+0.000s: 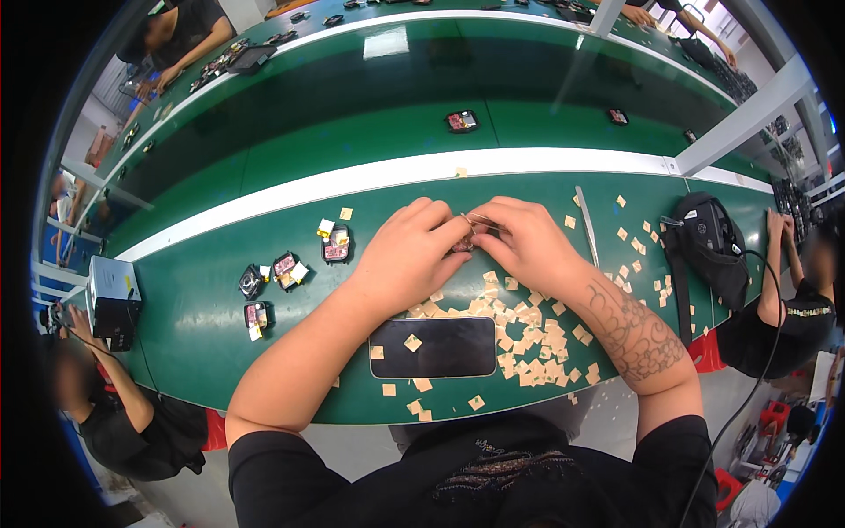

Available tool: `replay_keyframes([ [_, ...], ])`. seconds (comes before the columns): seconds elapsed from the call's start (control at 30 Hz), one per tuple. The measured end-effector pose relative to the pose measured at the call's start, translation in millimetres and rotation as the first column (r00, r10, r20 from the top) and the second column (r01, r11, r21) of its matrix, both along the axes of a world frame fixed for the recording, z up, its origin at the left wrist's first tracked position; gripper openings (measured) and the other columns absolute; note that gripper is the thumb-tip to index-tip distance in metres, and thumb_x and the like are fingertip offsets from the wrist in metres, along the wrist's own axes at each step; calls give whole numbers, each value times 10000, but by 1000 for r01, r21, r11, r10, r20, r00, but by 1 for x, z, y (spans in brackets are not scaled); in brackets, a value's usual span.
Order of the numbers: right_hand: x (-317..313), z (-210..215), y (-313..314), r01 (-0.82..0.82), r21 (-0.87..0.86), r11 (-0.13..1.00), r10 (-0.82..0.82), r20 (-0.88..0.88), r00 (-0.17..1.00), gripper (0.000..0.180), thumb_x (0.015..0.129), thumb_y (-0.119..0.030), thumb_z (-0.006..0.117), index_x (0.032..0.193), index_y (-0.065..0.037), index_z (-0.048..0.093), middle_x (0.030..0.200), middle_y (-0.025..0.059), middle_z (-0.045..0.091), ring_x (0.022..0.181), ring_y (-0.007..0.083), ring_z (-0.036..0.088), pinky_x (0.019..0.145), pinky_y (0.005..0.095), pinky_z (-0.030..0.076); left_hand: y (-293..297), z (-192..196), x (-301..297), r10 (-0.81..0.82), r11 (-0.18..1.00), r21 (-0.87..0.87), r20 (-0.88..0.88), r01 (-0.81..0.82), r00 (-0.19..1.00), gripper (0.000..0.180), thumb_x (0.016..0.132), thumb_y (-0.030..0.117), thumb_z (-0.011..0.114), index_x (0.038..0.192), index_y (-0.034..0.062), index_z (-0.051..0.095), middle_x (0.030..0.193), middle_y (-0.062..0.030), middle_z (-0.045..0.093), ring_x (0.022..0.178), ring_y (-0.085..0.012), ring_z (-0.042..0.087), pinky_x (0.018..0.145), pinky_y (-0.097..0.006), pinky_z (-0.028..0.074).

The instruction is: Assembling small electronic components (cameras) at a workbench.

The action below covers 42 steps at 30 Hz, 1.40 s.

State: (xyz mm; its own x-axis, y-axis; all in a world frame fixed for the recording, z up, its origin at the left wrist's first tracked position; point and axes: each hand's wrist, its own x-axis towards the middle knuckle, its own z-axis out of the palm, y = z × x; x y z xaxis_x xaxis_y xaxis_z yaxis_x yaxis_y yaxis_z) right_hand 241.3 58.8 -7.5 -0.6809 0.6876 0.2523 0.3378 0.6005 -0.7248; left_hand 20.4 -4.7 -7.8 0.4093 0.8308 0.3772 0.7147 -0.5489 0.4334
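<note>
Both my hands meet above the green bench, closed on a small electronic module (pixel 467 241) with thin wires, mostly hidden by fingers. My left hand (pixel 414 246) pinches its left side. From the right, the fingertips of my right hand (pixel 526 242) press on it at the wires. Just below the hands lies a spread of small beige adhesive squares (pixel 532 339), and a dark smartphone (pixel 433 348) with a few squares on its screen. Left of my left hand sit several small black housings with circuit boards and yellow-white tabs, one housing (pixel 334 243) nearest.
Silver tweezers (pixel 587 229) lie right of my right hand. A black bag (pixel 709 246) rests at the right, a grey box (pixel 114 299) at the far left. Beyond the white rail (pixel 387 179), a green conveyor (pixel 352 106) carries housings. Other people sit on both sides and across.
</note>
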Motion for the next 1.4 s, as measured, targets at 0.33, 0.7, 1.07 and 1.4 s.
replay_keyframes([
  [0.33, -2, 6, -1, 62, -91, 994, -59, 31, 998, 219, 932, 30, 749, 1151, 21, 764, 971, 127, 717, 820, 232, 726, 738, 322, 576, 1, 3, 0, 21, 998, -52, 31, -20, 999, 311, 853, 154, 852, 1081, 73, 657, 977, -85, 632, 976, -323, 624, 864, -446, 546],
  [0.7, -9, 14, -5, 155, -108, 982, -141, 124, 982, 196, 933, 1, 755, 1125, 10, 797, 951, 152, 751, 789, 245, 749, 724, 340, 585, -2, 8, 5, 63, 996, -65, 96, -57, 993, 364, 799, 86, 884, 956, 60, 557, 881, -98, 603, 874, -331, 617, 756, -446, 519],
  [1.07, -14, 10, 0, 131, -123, 984, -120, 90, 989, 167, 897, 18, 756, 1055, 7, 807, 975, 148, 771, 725, 206, 716, 684, 311, 563, -3, 10, 6, 54, 997, -65, 76, -49, 996, 355, 798, 78, 878, 986, 52, 577, 889, -100, 624, 894, -339, 634, 782, -455, 529],
  [1.4, -3, 8, 7, 76, -232, 970, -76, 11, 997, 299, 943, -8, 734, 1238, -1, 695, 904, 49, 696, 753, 65, 599, 683, 253, 506, -4, 5, 3, 71, 997, 21, 128, -74, 989, 404, 758, 25, 916, 963, 31, 567, 943, -111, 617, 905, -307, 652, 744, -420, 531],
])
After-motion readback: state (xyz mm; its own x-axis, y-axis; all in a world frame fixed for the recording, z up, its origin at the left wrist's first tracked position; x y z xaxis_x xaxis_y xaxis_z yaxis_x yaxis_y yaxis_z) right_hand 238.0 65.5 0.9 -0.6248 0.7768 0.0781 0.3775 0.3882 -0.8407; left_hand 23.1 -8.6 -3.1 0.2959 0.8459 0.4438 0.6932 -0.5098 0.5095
